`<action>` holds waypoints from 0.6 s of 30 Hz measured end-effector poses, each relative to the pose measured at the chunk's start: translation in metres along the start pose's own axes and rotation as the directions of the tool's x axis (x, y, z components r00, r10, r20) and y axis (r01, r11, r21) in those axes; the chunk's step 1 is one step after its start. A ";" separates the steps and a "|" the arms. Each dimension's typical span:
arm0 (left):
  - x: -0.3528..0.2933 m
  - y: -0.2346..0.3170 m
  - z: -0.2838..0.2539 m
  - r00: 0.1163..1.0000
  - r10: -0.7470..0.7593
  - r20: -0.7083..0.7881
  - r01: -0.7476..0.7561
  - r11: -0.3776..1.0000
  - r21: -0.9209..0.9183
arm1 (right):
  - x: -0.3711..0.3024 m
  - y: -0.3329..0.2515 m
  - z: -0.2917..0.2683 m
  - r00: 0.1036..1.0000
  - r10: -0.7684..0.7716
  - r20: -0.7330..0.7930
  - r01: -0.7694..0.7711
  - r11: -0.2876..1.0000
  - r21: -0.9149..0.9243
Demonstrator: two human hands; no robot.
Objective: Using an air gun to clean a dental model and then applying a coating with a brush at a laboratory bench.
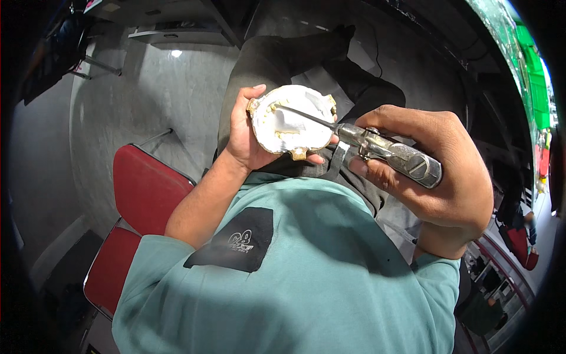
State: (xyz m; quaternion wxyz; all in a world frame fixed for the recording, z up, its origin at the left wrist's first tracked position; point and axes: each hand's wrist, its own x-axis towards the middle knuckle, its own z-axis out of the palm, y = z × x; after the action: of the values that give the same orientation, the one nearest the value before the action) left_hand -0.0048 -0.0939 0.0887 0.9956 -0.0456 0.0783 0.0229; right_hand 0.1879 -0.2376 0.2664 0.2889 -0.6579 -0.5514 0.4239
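My left hand (244, 135) holds a round dental flask half (299, 154) from below and its left side, the thumb at its upper left rim. Brass-coloured lugs stick out of the rim. White plaster (289, 123) fills the flask, with small yellowish, tooth-like bits in a curve on its left side. My right hand (445, 156) is closed around a shiny metal hand tool (392, 150) with a long thin rod. The rod's tip reaches over the plaster near the upper yellowish bits; whether it touches them I cannot tell.
A red chair (147, 189) stands on my left. Behind the flask are my dark-trousered legs (259, 68) and the grey floor (159, 94). A dark table edge runs along the upper right, with a green container (535, 76) beyond it. Another person sits far right.
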 end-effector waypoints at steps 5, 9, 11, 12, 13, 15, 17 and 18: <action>0.001 0.001 0.001 0.999 -0.011 -0.031 0.012 1.000 0.028 | 0.001 -0.002 -0.002 0.999 -0.032 0.007 0.033 0.999 -0.024; 0.001 0.001 0.002 0.998 -0.041 0.040 0.043 0.998 -0.037 | 0.000 -0.005 -0.003 1.000 0.016 0.020 -0.015 1.000 -0.018; 0.000 0.002 0.003 0.999 -0.038 0.036 0.040 0.998 -0.044 | -0.001 -0.006 -0.004 0.999 0.038 0.026 -0.037 0.999 -0.007; 0.000 0.002 0.003 0.999 -0.037 0.035 0.038 0.998 -0.047 | -0.001 -0.006 -0.005 1.000 0.015 0.012 -0.015 0.999 -0.030; 0.000 0.002 0.003 0.999 -0.033 0.016 0.034 0.999 -0.033 | -0.001 -0.007 -0.006 1.000 0.018 0.011 -0.018 0.999 -0.037; 0.001 0.003 0.002 1.000 -0.030 -0.001 0.030 0.999 -0.020 | -0.001 -0.007 -0.007 1.000 -0.002 0.009 0.003 0.998 -0.058; 0.002 0.003 0.000 0.999 -0.019 0.040 0.020 0.999 -0.048 | 0.000 -0.007 -0.007 1.000 0.001 0.020 0.001 0.998 -0.061; 0.002 0.003 -0.001 0.996 -0.023 0.082 0.029 0.997 -0.072 | -0.001 -0.007 -0.006 1.000 0.020 0.020 -0.018 0.997 -0.070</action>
State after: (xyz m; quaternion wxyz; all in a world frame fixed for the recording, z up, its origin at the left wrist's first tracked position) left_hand -0.0031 -0.0914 0.0877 0.9958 -0.0823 0.0361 0.0146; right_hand 0.1901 -0.2360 0.2756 0.2561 -0.6683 -0.5625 0.4140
